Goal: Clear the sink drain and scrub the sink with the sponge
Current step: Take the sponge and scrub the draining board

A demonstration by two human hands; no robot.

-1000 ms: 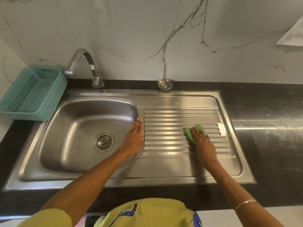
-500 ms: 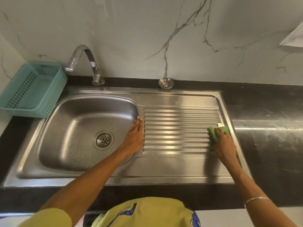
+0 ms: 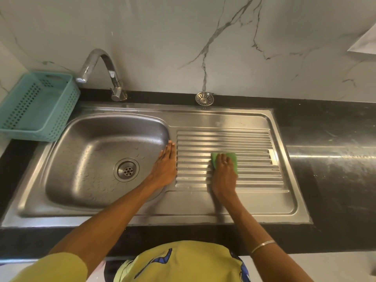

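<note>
A steel sink (image 3: 203,119) is set into a black counter, its basin on the left and a ribbed drainboard (image 3: 254,143) on the right. The round drain (image 3: 126,170) sits open in the wet basin floor. My right hand (image 3: 223,176) presses a green sponge (image 3: 234,158) flat on the ribs near the drainboard's middle, fingers over it. My left hand (image 3: 165,167) lies flat, fingers together, on the ridge between basin and drainboard, holding nothing. A metal drain strainer (image 3: 204,98) rests on the counter behind the sink by the wall.
A curved chrome tap (image 3: 101,70) stands behind the basin. A teal perforated basket (image 3: 38,106) sits at the back left corner. Black counter (image 3: 329,159) stretches to the right of the sink. A marble wall rises behind.
My right hand slid the sponge from the drainboard's middle out to its right edge, then back left to the middle. My left hand stayed put.
</note>
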